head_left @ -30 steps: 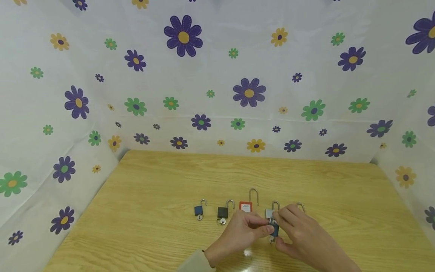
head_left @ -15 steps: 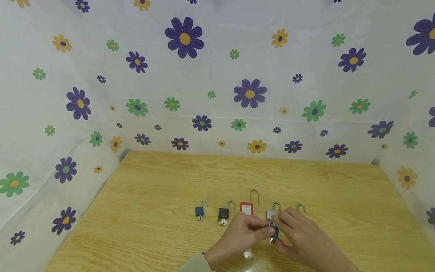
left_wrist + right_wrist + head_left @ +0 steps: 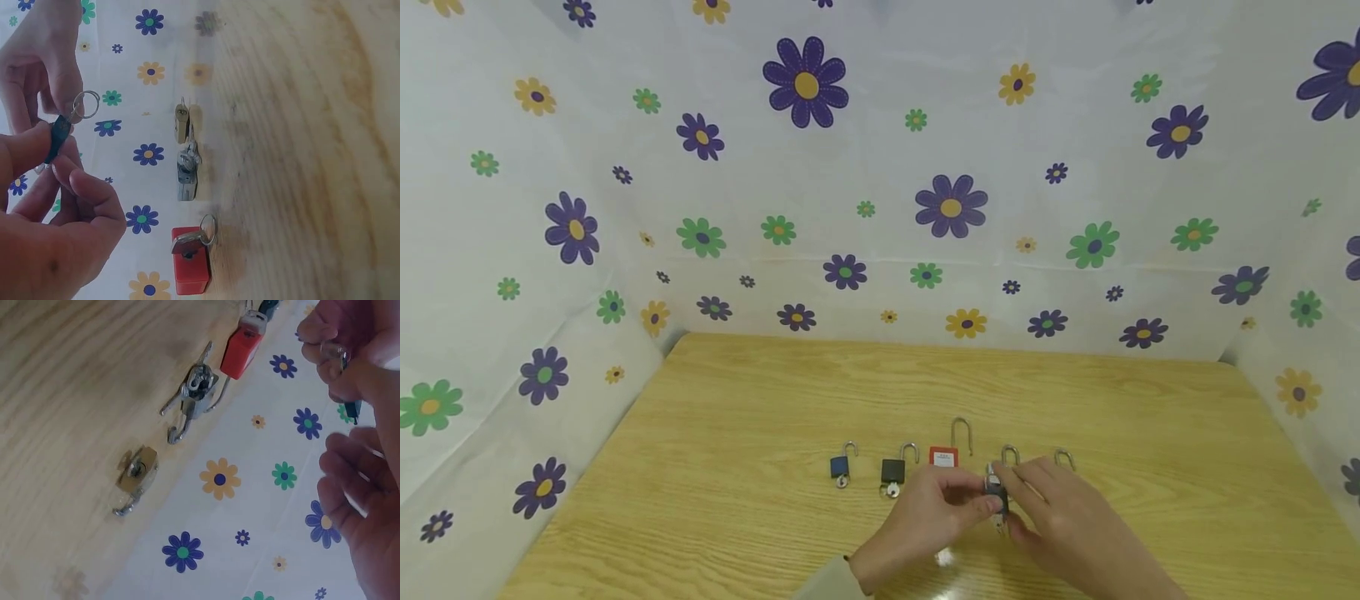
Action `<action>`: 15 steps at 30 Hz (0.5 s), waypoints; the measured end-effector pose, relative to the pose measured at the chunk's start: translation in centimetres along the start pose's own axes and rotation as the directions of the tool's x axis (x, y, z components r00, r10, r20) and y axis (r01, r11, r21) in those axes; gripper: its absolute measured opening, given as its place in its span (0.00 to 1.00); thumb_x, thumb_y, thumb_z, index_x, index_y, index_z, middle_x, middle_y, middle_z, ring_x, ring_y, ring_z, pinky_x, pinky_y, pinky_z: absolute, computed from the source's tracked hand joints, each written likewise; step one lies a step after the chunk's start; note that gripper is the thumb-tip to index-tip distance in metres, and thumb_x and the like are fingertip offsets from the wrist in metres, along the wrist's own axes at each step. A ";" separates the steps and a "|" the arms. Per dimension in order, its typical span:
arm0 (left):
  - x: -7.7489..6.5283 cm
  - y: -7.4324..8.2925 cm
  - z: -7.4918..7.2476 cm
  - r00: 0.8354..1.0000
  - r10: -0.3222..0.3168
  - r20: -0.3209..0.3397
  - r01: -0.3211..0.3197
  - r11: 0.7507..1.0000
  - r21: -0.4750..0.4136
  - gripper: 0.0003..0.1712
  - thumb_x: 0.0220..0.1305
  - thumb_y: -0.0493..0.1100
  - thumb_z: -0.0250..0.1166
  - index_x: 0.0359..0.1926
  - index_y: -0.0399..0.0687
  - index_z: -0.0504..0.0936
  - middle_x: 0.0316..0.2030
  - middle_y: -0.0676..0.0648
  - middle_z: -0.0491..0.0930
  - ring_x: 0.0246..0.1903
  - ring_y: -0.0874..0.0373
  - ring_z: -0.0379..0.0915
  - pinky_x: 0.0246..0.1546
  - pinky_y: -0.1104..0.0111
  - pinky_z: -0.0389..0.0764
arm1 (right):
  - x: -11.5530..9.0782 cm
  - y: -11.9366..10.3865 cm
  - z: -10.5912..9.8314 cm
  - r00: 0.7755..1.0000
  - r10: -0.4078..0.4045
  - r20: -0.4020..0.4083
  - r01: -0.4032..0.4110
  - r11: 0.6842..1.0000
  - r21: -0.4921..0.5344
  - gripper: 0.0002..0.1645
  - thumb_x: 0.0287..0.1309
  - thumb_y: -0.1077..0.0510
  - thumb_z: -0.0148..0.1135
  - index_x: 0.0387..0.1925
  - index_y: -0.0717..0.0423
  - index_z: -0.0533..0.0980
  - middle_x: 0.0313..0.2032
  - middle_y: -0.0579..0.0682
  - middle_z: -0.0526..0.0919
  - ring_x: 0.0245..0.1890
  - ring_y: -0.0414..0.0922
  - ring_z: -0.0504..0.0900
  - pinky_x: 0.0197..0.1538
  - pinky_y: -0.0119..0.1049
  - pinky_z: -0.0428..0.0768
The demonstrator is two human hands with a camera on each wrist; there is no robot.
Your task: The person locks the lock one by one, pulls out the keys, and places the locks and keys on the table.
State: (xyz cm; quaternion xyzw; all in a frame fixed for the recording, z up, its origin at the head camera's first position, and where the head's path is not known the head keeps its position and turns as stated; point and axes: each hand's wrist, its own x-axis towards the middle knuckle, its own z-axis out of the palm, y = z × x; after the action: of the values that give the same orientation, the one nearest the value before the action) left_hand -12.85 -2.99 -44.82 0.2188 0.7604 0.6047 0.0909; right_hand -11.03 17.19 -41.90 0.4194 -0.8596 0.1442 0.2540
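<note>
A small dark blue padlock (image 3: 996,500) is held up over the front of the table, its shackle upward and a key (image 3: 999,523) hanging below. My left hand (image 3: 925,521) pinches its body, thumb across the front. From the other side my right hand (image 3: 1067,533) grips it, fingertips at the shackle and thumb low by the key. In the left wrist view the padlock (image 3: 58,136) appears edge-on between both hands, with a key ring (image 3: 87,104) sticking out. Fingers hide much of the shackle.
Behind the hands stretches a row of unlocked padlocks: blue (image 3: 839,467), black (image 3: 892,472), red (image 3: 944,456), silver (image 3: 187,175) and brass (image 3: 139,474). Keys sit in several. A flower-print cloth (image 3: 880,150) walls the wooden table (image 3: 737,400) at the back and sides.
Both hands keep hold of the padlock. It has moved slightly left and up and turned, and the fingers now cover more of the silver padlock behind.
</note>
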 end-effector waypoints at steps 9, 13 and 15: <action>0.3 0.5 -0.6 0.996 -0.001 -0.088 -0.002 1.000 -0.026 0.10 0.60 0.44 0.70 0.39 0.43 0.90 0.35 0.45 0.89 0.32 0.64 0.83 0.32 0.69 0.84 | -0.8 -0.6 0.6 0.966 0.210 -0.149 -0.184 0.968 0.171 0.14 0.58 0.54 0.66 0.39 0.61 0.84 0.32 0.46 0.82 0.30 0.39 0.79 0.28 0.34 0.84; 0.2 1.4 -0.9 0.994 0.038 -0.100 -0.041 0.999 -0.028 0.09 0.61 0.39 0.69 0.39 0.38 0.89 0.35 0.41 0.87 0.33 0.63 0.82 0.33 0.68 0.84 | -0.9 -1.4 1.1 0.941 0.310 -0.133 -0.251 0.907 0.339 0.16 0.41 0.69 0.74 0.36 0.56 0.84 0.29 0.41 0.83 0.27 0.35 0.79 0.22 0.31 0.81; 0.1 2.2 -1.0 0.993 0.071 -0.098 -0.074 0.997 -0.034 0.08 0.61 0.36 0.68 0.38 0.35 0.89 0.34 0.38 0.87 0.32 0.62 0.81 0.32 0.69 0.83 | -0.9 -1.8 1.3 0.928 0.358 -0.101 -0.294 0.872 0.391 0.15 0.42 0.71 0.73 0.34 0.54 0.84 0.27 0.39 0.83 0.25 0.34 0.77 0.20 0.30 0.79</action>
State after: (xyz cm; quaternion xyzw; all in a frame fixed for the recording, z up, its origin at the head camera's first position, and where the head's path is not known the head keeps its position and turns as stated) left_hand -12.81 -3.45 -42.48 0.2150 0.7438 0.6318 0.0362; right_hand -9.53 16.04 -43.40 0.2942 -0.8506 0.3790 0.2149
